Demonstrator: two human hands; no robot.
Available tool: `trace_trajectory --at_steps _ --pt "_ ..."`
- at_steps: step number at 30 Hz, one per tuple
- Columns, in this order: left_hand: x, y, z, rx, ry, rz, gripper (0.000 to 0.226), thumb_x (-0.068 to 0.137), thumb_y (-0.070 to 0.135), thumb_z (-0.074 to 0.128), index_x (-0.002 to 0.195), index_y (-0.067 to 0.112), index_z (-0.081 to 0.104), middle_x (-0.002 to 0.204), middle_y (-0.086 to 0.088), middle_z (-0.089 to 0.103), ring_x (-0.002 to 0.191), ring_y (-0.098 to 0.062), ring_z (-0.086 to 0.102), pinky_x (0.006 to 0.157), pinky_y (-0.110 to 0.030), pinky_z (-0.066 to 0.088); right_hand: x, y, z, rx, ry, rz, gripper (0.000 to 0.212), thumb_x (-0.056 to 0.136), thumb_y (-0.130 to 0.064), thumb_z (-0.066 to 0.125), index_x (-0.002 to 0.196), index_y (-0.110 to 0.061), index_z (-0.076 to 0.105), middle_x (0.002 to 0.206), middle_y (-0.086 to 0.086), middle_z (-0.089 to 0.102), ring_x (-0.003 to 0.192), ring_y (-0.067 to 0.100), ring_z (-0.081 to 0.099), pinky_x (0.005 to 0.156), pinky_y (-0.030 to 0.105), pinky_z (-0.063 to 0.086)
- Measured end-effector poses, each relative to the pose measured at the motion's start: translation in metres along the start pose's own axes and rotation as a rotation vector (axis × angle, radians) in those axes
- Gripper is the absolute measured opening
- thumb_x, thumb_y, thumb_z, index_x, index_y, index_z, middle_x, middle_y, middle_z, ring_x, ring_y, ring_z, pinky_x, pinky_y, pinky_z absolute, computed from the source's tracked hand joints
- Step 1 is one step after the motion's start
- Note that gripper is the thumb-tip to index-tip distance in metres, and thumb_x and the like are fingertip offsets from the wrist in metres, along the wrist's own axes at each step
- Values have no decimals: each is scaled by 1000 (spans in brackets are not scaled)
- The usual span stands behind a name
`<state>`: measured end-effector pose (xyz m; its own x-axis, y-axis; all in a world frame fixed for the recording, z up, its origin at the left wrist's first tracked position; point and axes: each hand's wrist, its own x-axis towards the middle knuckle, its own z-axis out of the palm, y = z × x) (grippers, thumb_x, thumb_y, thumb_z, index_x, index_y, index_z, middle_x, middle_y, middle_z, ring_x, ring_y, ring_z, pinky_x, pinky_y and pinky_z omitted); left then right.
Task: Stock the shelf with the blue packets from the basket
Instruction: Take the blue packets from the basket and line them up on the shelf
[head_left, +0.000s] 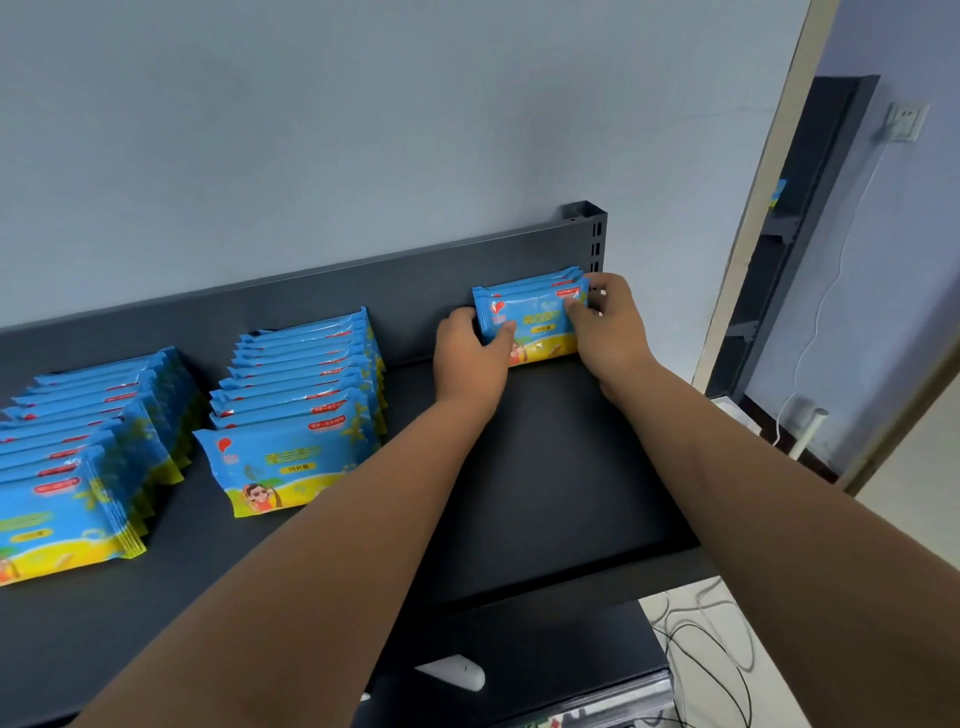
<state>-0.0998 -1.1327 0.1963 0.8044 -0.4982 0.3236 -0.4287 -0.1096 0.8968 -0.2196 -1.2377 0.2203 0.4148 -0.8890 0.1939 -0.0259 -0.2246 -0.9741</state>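
Blue packets (535, 317), small upright stack at back right of dark shelf (545, 467); left hand (470, 353) and right hand (605, 325) grasp its ends. Two fuller rows (296, 410) stand leftward.

hands (540, 332) grip blue packets (535, 317) | shelf (545, 467) back-right corner

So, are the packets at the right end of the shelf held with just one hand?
No, the left hand and right hand both grip the stack of packets.
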Motion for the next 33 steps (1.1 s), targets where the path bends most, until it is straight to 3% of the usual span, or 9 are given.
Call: trace_trajectory --at_steps 3,8,10,13,15,19,23,28,33 --pt "0 -2 -2 -27 11 -29 34 87 40 73 112 20 65 114 -1 66 99 -15 68 88 -44 60 -1 -1 2 1 -3 25 37 103 -22 61 138 -20 49 128 -3 61 113 14 64 95 33 57" --pt "-5 -2 -9 -86 127 -104 21 90 30 76 106 25 63 115 -2 67 99 -16 69 88 -44 60 -4 -4 7 -80 -57 5 30 98 -26 66 128 -21 62 125 -3 69 112 13 68 100 40 57" --pt "-7 0 -11 -75 156 -108 25 90 29 76 109 20 63 116 -3 66 101 -17 68 90 -44 59 -8 -6 9 -120 -58 -15 31 100 -26 65 130 -21 60 127 -4 68 112 12 66 98 35 57" --pt "-15 8 -14 27 181 -74 48 91 30 75 131 10 58 130 -6 58 116 -20 60 103 -38 51 -13 -10 10 -210 -38 -42 36 102 -27 62 137 -18 55 135 -1 65 110 9 61 79 14 47" --pt "-24 16 -18 138 199 14 59 93 31 72 141 7 50 139 -8 50 126 -23 53 105 -31 44 -18 -16 9 -258 -17 -58 41 103 -27 61 140 -15 51 139 1 61 117 13 60 77 14 41" --pt "-40 27 -25 427 193 272 64 98 38 58 150 5 42 156 -14 40 147 -31 34 119 -42 35 -30 -29 10 -399 23 -144 44 102 -32 60 140 -14 49 139 2 60 124 18 59 86 23 41" --pt "-54 40 -36 726 208 465 64 104 50 38 152 8 44 164 -13 34 155 -35 22 124 -51 25 -50 -33 10 -505 16 -286 47 102 -40 54 143 -16 49 140 1 57 128 21 55 101 34 47" --pt "-79 47 -74 953 299 437 70 104 63 23 153 18 47 167 -6 31 158 -33 14 125 -54 12 -91 -43 13 -692 -92 -508 67 104 -52 31 157 -11 36 165 7 34 157 26 18 126 46 20" --pt "-97 45 -127 1065 309 327 73 103 66 20 156 21 42 168 -4 28 158 -32 11 126 -56 9 -127 -53 33 -795 -116 -664 69 106 -54 22 159 -11 32 168 6 28 159 24 10 129 46 12"
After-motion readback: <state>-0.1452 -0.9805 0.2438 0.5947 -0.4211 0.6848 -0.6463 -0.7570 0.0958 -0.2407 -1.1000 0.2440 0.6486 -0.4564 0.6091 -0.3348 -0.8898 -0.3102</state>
